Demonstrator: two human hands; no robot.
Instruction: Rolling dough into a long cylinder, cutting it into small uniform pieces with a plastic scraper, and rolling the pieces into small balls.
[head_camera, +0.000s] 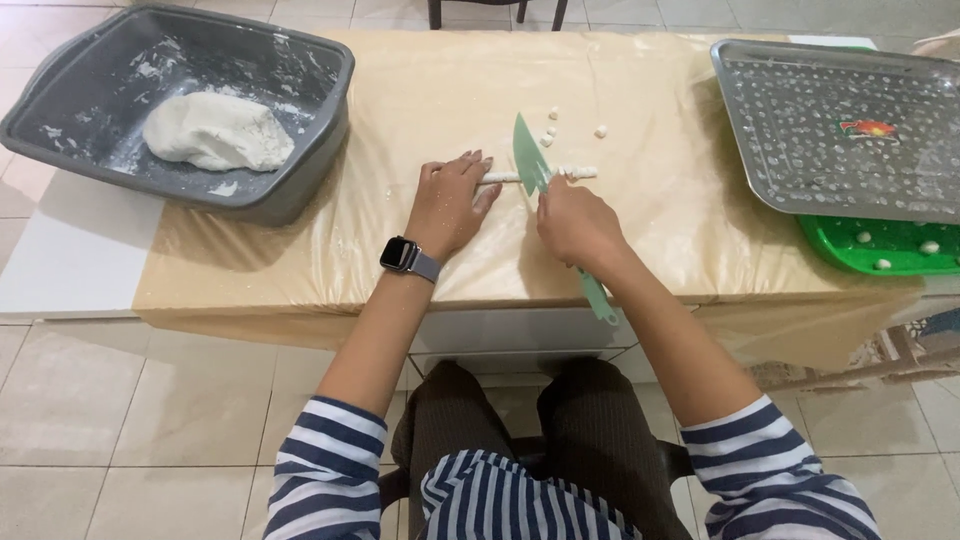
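My right hand (574, 222) grips a green plastic knife (531, 160) whose blade rests across a thin white dough rope (503, 177) on the plastic-covered table (640, 230). My left hand (452, 203), with a smartwatch on the wrist, lies flat on the left end of the rope, fingers spread. The rope's short right part (580, 172) pokes out past the blade. A few small cut dough pieces (552, 126) lie just beyond the knife, one more (600, 131) a little to their right.
A grey plastic tub (320, 70) at the far left holds a big lump of white dough (217, 131). At the far right a metal tray (740, 130) rests on a green tray (830, 250) that holds small dough balls. Chair legs stand behind the table.
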